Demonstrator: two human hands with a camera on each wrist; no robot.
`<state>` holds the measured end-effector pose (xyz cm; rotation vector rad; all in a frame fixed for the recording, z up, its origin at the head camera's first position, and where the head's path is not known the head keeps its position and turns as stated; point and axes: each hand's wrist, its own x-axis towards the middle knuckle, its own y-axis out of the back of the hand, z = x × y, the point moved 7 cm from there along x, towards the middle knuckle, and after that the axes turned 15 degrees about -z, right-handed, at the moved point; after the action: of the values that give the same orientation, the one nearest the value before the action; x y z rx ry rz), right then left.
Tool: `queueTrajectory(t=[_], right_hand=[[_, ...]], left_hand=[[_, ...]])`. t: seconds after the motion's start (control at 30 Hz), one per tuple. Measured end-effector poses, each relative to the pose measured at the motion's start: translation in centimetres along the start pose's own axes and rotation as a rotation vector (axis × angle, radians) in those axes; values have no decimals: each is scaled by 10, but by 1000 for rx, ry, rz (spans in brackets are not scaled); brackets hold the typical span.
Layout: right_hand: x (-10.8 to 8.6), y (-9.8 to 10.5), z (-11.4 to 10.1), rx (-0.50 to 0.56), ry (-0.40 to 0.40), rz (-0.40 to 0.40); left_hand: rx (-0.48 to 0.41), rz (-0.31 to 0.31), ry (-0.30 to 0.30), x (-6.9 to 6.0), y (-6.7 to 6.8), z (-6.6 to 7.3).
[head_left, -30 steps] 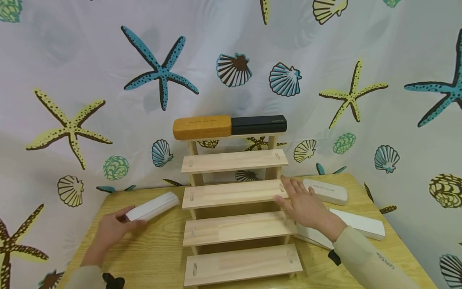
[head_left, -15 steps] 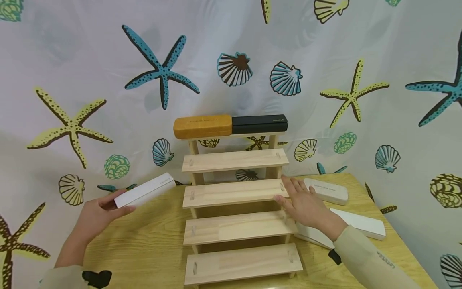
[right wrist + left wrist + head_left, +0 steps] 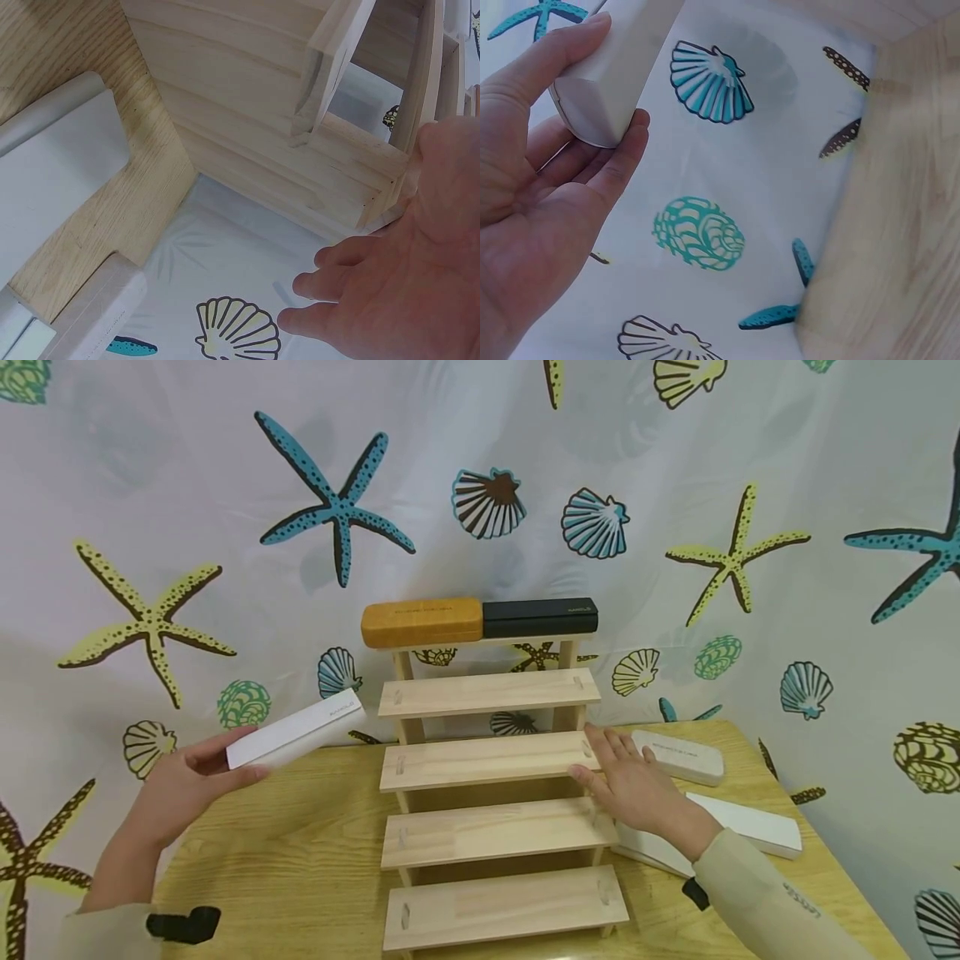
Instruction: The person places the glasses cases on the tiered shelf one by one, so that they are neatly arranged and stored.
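Note:
My left hand [image 3: 180,781] pinches one end of a long white glasses case [image 3: 296,727], thumb on one side and fingers on the other. The case is raised above the table's left side, tilted with its far end higher; the left wrist view shows the fingers around its near end. My right hand [image 3: 633,781] rests with fingers extended against the right end of a middle shelf of the wooden stepped stand [image 3: 487,762]. An orange glasses case [image 3: 422,622] and a black glasses case [image 3: 540,618] lie end to end on the stand's top shelf.
Right of the stand, on the wooden table [image 3: 255,860], lie a greyish-white case [image 3: 678,757], a white case [image 3: 750,824] and another white case [image 3: 651,850] partly hidden by my right arm. A patterned curtain [image 3: 480,427] hangs behind the table.
My left hand has lifted the white glasses case from near the table, moving it up and slightly left. My right hand has stayed at the stand.

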<state>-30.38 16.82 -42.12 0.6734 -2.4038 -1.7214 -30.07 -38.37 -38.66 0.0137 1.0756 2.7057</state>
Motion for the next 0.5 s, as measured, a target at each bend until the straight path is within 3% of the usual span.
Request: queueTrajectory(t=[0.27, 0.5], right_hand=[[0, -1, -1, 8, -1, -8], [-1, 1, -1, 8, -5, -2]], left_hand=[[-41, 0, -89, -4, 7, 29], [-17, -28, -98, 2, 4, 48]])
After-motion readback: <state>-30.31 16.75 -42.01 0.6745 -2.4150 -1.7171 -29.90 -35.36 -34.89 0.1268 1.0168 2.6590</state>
